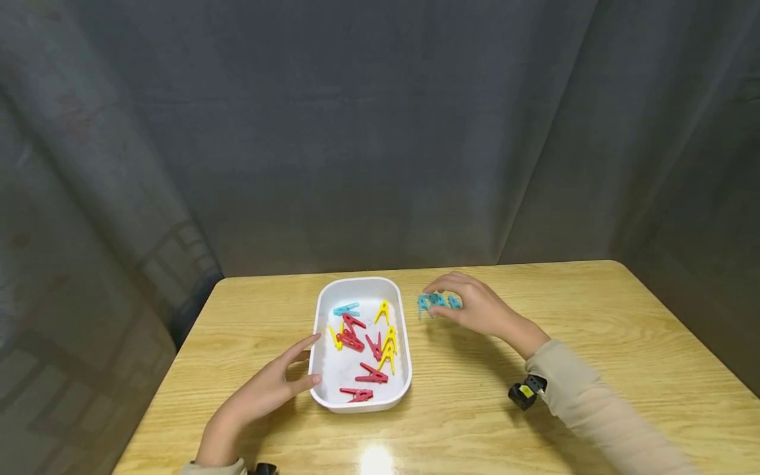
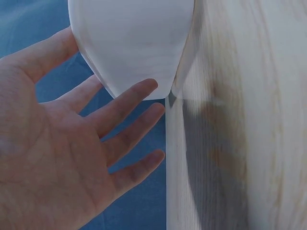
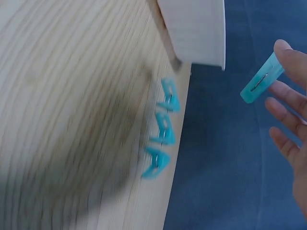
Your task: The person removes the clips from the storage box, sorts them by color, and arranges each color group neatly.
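Observation:
My right hand [image 1: 475, 305] pinches a teal clothespin [image 3: 263, 79] between thumb and fingers, above the table to the right of the tray. Below it, several teal clothespins [image 3: 165, 128] stand in a row on the tabletop; in the head view the hand partly covers this group. A white plastic tray [image 1: 406, 359] holds red clothespins [image 1: 373, 375], yellow clothespins [image 1: 387, 358] and teal ones [image 1: 346, 309], scattered over its bottom. At the tray's left side is my left hand [image 1: 267, 389], fingers spread and extended, thumb and a fingertip at the rim. Nothing lies in its palm [image 2: 53, 148].
The tray stands on a light wood-grain table [image 1: 505, 409], left of the teal row. Dark grey curtains [image 1: 368, 145] hang behind the table and along both sides. A small black device [image 1: 524, 394] is strapped to the right wrist.

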### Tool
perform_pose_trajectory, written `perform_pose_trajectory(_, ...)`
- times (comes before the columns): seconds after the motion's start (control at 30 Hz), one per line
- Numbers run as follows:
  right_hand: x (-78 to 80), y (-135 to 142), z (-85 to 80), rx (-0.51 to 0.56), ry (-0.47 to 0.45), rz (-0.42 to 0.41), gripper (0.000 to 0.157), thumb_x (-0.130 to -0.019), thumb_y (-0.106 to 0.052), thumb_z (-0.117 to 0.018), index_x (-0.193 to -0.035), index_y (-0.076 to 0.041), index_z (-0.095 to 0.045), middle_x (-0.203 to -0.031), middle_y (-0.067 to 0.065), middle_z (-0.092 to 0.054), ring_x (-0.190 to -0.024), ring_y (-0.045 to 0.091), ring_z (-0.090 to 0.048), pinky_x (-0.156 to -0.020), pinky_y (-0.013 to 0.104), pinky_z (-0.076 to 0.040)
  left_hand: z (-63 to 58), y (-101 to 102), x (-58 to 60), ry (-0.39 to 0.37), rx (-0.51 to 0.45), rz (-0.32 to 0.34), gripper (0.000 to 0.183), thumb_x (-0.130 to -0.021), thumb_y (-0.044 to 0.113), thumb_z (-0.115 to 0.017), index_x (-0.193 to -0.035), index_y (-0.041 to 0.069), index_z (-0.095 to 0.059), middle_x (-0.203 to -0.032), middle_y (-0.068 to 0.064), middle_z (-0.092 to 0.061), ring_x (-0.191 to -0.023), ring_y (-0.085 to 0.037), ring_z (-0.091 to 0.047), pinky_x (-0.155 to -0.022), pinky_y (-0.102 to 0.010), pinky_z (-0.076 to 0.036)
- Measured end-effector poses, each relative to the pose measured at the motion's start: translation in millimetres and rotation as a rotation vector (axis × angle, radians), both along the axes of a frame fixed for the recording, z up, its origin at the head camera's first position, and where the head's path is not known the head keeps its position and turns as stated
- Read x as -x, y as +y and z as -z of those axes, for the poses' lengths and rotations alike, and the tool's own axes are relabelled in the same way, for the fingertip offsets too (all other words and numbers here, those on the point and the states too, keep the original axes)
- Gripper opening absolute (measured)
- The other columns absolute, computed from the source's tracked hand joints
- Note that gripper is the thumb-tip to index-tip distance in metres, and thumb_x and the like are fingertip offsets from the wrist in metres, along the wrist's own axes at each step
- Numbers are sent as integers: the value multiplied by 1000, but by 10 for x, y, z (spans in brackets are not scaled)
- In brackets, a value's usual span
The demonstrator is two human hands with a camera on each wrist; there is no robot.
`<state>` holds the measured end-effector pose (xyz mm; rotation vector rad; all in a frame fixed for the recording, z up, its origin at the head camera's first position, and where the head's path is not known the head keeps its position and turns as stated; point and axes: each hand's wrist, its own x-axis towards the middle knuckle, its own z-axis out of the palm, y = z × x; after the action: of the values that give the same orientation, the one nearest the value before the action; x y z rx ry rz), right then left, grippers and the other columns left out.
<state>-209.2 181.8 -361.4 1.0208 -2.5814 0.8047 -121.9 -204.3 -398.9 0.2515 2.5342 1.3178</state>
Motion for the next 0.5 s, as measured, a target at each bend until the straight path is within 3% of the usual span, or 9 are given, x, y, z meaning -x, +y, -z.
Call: perform_pose_trajectory(0.5,65,440,80,-128,14,33,35,-81,-16,-83,-115,-11,-71,-114,1,-68,-109,26,-62,-91,49,-50,16,-1,3,-7,-12,5,70,-91,32,-73,-152,26,-39,-148,-15,-45,-135,-38,-43,-106,-63,-34)
